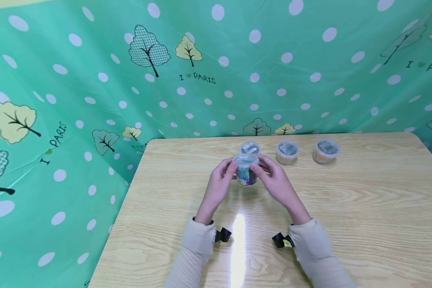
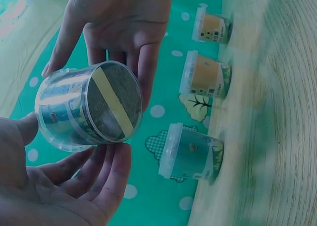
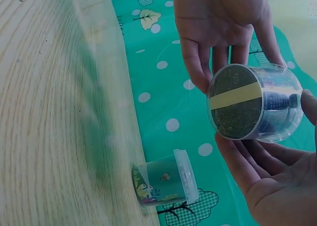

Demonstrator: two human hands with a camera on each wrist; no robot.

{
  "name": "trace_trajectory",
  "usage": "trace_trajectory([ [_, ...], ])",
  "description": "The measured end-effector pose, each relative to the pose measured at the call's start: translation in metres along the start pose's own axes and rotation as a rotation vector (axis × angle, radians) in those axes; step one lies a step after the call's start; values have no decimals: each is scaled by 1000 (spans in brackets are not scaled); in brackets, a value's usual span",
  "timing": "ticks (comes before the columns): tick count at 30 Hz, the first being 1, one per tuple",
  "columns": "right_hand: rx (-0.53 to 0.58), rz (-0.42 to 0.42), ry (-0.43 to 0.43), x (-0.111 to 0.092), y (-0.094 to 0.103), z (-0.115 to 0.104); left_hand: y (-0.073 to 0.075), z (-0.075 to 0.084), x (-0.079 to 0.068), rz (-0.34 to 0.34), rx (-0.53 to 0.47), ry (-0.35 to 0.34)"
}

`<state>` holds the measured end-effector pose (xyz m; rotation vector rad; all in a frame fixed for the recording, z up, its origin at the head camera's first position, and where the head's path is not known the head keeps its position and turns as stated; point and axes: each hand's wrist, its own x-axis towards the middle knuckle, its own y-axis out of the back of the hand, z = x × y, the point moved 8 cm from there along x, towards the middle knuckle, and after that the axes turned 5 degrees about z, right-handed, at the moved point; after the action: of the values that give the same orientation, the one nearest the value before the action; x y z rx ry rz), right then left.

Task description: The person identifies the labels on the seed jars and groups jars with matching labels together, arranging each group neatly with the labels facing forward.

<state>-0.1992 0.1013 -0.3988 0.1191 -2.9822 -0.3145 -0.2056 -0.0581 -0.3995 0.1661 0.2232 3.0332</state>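
Note:
A small clear plastic tub [image 1: 246, 176] with a translucent lid and a blue printed label is held up above the table. My left hand [image 1: 219, 182] grips it on one side, thumb near the lid and fingers around the wall. On the opposite side my right hand [image 1: 276, 182] holds it the same way. Both wrist views look at its underside, where a pale yellow strip [image 2: 113, 102] crosses the dark base [image 3: 235, 119]. A similar teal tub [image 2: 192, 151] stands just behind it, partly hidden by the held one in the head view.
Two more lidded tubs with orange labels, a middle tub [image 1: 287, 153] and a right-hand tub [image 1: 325, 152], stand in the row along the back of the wooden table [image 1: 363, 208]. Behind the back edge hangs a green dotted cloth [image 1: 201, 92] with printed trees.

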Motion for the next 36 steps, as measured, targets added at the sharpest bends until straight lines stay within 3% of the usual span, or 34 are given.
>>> trace_trajectory([
  [13, 53, 24, -30, -1, 3, 2, -7, 5, 0, -8, 62, -25],
  [28, -9, 56, -1, 0, 4, -4, -9, 10, -2, -26, 26, -41],
  [36, 61, 14, -20, 0, 3, -3, -5, 2, 0, -49, -10, -21],
])
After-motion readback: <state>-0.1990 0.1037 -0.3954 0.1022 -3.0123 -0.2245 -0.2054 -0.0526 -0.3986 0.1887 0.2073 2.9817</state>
